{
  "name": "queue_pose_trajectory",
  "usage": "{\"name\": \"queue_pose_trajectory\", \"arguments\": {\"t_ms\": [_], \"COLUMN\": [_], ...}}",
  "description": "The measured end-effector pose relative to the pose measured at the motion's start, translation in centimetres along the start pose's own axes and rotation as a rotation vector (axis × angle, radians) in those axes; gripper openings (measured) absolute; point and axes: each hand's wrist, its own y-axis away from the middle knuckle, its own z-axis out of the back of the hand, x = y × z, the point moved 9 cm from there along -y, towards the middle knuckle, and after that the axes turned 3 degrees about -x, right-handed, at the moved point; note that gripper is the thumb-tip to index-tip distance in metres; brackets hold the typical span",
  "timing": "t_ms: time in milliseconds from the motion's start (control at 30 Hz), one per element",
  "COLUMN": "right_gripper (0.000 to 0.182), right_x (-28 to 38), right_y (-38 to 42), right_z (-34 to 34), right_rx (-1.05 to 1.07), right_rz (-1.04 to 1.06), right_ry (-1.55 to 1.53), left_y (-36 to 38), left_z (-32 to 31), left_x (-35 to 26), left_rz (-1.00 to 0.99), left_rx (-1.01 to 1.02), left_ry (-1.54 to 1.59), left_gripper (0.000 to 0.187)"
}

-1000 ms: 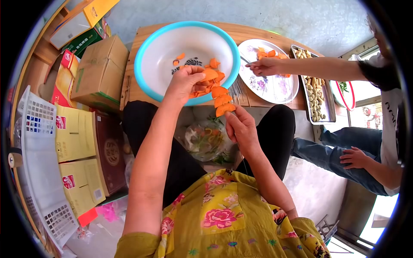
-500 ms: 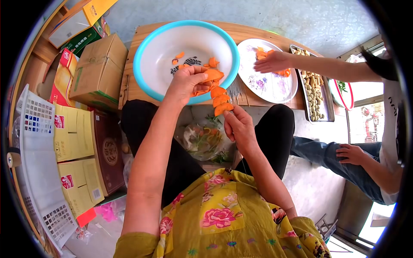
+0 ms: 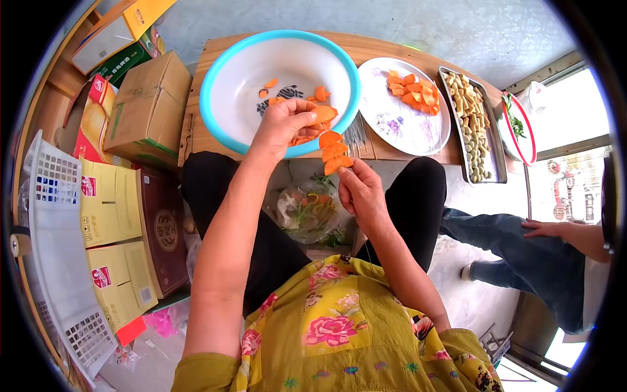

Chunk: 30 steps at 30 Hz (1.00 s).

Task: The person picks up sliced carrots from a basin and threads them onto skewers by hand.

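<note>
My left hand pinches an orange slice over the near rim of the white basin with its blue edge. Just right of it and lower, my right hand has its fingers closed on the lowest of several orange slices lined up in a row; whatever joins them is hard to make out. More orange pieces lie in the basin. Thin sticks rest between the basin and a white oval plate, which holds a pile of orange slices.
A metal tray of skewered pieces and a red-rimmed bowl with greens stand right. Another person's hand rests on their leg. A plastic bag lies below the table. Boxes and a white basket are left.
The other person's arm has withdrawn from over the plate, uncovering the orange pile, and their body has shifted right. My hands have barely moved.
</note>
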Motion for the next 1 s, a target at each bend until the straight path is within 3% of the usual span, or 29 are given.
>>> {"name": "queue_pose_trajectory", "arguments": {"t_ms": [300,400,467,533,600,833,933,1000], "right_gripper": [0.013,0.013,0.012,0.012,0.011,0.011,0.011,0.010], "right_x": [-0.8,-0.4,-0.2,0.1,-0.9,0.0,-1.1,0.2], "right_y": [-0.3,-0.2,0.0,0.0,-0.1,0.1,-0.2,-0.1], "right_z": [-0.2,-0.2,-0.3,-0.1,-0.3,-0.2,-0.5,0.0], "right_rx": [0.011,-0.007,-0.019,-0.031,0.021,-0.020,0.043,-0.042], "right_rz": [-0.050,-0.012,0.015,0.041,-0.092,0.004,-0.105,0.120], "right_ry": [-0.117,-0.083,-0.053,-0.023,-0.249,-0.113,-0.285,0.046], "left_y": [-0.5,0.0,-0.3,-0.3,-0.1,-0.5,-0.3,-0.2], "left_z": [-0.5,-1.4,-1.0,-1.0,-1.1,-0.5,-0.8,-1.1], "left_x": [-0.1,-2.2,-1.6,-1.6,-1.8,-1.0,-1.3,-1.5], "left_rz": [-0.099,-0.358,-0.259,-0.266,-0.273,-0.228,-0.231,-0.231], "left_rx": [0.044,0.007,0.052,0.047,0.042,0.041,0.048,0.059], "left_ry": [-0.096,-0.538,-0.129,-0.174,-0.219,-0.098,-0.119,-0.141], "left_gripper": [0.014,0.014,0.013,0.013,0.013,0.014,0.016,0.016]}}
